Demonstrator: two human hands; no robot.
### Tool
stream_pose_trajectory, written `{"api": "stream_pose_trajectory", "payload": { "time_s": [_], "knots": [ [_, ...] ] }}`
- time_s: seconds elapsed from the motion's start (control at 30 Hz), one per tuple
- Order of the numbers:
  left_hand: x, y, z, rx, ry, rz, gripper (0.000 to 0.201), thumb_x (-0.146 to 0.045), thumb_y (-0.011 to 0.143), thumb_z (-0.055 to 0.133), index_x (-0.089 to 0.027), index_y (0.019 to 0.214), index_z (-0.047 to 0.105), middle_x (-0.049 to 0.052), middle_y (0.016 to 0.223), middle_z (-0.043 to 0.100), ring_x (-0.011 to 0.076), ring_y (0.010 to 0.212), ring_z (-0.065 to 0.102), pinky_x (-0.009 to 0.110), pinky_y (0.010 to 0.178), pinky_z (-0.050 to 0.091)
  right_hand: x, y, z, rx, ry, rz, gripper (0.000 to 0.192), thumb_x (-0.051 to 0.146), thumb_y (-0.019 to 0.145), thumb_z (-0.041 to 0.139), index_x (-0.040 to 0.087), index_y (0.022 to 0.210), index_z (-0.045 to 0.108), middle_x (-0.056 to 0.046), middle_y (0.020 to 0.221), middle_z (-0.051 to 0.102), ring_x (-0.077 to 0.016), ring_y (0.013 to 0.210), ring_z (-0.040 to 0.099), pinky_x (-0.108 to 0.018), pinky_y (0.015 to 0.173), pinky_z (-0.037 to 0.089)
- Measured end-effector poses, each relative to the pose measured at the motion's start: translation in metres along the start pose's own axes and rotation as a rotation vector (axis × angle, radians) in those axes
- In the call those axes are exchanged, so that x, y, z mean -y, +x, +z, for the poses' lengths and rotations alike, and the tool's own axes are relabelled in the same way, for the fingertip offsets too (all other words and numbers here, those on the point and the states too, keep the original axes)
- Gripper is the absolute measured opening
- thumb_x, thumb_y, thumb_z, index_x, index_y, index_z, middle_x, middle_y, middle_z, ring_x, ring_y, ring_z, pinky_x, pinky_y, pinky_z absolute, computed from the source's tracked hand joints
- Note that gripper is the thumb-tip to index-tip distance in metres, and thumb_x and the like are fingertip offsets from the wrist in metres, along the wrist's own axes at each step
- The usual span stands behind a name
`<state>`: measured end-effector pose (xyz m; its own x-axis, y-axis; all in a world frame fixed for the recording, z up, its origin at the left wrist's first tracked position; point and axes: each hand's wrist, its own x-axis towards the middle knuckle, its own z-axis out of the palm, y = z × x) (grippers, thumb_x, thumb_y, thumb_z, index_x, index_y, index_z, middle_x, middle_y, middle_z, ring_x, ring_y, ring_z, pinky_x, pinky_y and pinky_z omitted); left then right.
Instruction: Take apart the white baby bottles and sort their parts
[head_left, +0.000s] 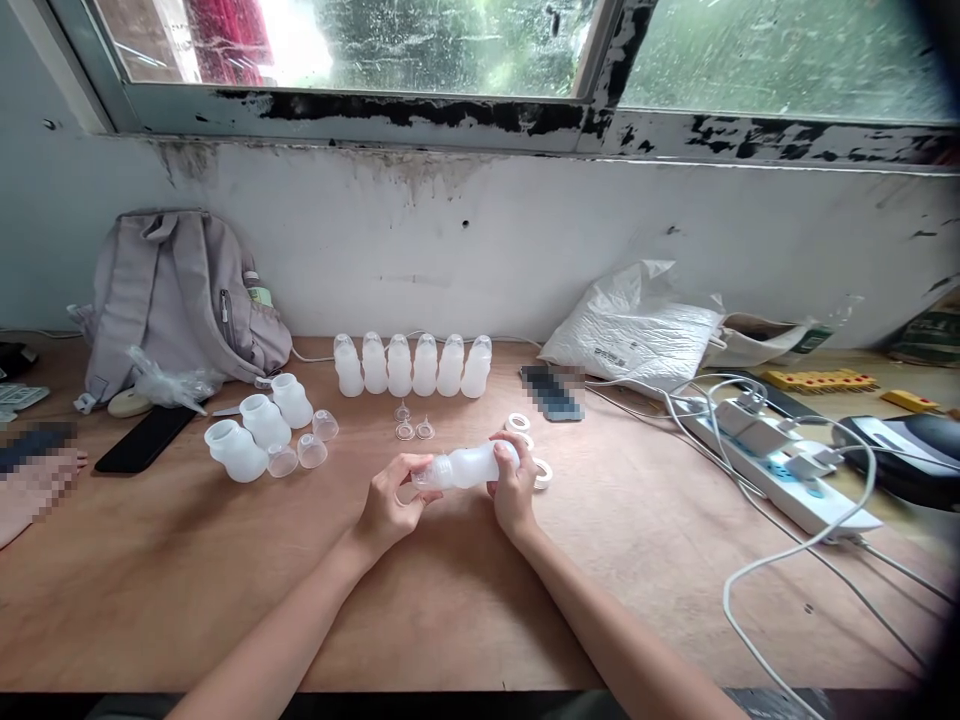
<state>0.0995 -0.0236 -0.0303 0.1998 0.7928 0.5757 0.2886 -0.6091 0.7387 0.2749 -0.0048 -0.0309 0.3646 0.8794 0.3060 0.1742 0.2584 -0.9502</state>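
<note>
Head view. The left hand [390,505] and the right hand [514,490] hold one translucent white bottle [465,466] horizontally above the desk [450,600]. The left fingers [409,470] are closed around the capped end of the bottle; the right fingers [504,455] are closed around its base end. The bottle does not touch the desk.

All positions below refer to the held bottle. Directly behind it lie three small clear nipples [412,428], and behind those stands a row of six capped bottles [412,365], upright and side by side near the wall. Just beside its right end lie white rings [541,472], one close to the right hand. To the left stand three open bottles [259,425] with three clear caps [304,450] just beside them. Further left lie a black phone [146,438] and a grey backpack [180,300]. To the right lie a white plastic bag [637,325] and a power strip [780,470] with cables.
</note>
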Motion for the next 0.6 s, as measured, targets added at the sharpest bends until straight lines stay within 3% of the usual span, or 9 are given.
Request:
{"api": "stream_pose_trajectory", "payload": {
  "time_s": [0.17,0.3,0.47,0.6],
  "knots": [
    [0.001,0.001,-0.002,0.018,-0.018,-0.032,0.033,-0.021,0.069,0.063,-0.020,0.101,0.054,0.006,0.099,0.060,0.0170,0.086,0.057,0.028,0.075,0.049,-0.002,-0.002,0.001,0.036,0.050,0.055,0.028,0.041,0.079,0.040,0.018,0.089,0.052,0.002,0.062,0.048,-0.0098,0.045,0.042,-0.022,0.040,0.033],
    [0.006,0.009,-0.005,-0.009,-0.141,-0.145,0.033,-0.022,0.070,0.061,-0.021,0.102,0.055,0.006,0.104,0.057,0.0187,0.095,0.056,0.030,0.080,0.048,0.000,-0.003,0.008,0.107,0.124,0.151,0.029,0.044,0.080,0.038,0.020,0.094,0.048,0.006,0.051,0.041,-0.0076,0.033,0.034,-0.020,0.032,0.026],
    [0.008,0.016,-0.007,-0.210,-0.414,-0.334,0.048,-0.028,0.069,0.062,-0.022,0.114,0.047,0.007,0.107,0.053,0.0189,0.099,0.055,0.030,0.084,0.046,0.005,0.002,0.013,0.358,0.112,0.206,0.035,0.048,0.082,0.037,0.019,0.096,0.049,0.009,0.038,0.039,-0.0079,0.028,0.033,-0.018,0.029,0.022],
    [0.008,0.017,-0.018,-0.300,-0.425,-0.428,0.038,-0.036,0.071,0.058,-0.016,0.103,0.054,0.008,0.098,0.061,0.0201,0.094,0.057,0.031,0.081,0.046,0.007,0.005,0.012,0.469,0.149,0.217,0.036,0.048,0.080,0.042,0.019,0.099,0.049,0.007,0.042,0.045,-0.0066,0.030,0.038,-0.015,0.028,0.024]
  ]
}}
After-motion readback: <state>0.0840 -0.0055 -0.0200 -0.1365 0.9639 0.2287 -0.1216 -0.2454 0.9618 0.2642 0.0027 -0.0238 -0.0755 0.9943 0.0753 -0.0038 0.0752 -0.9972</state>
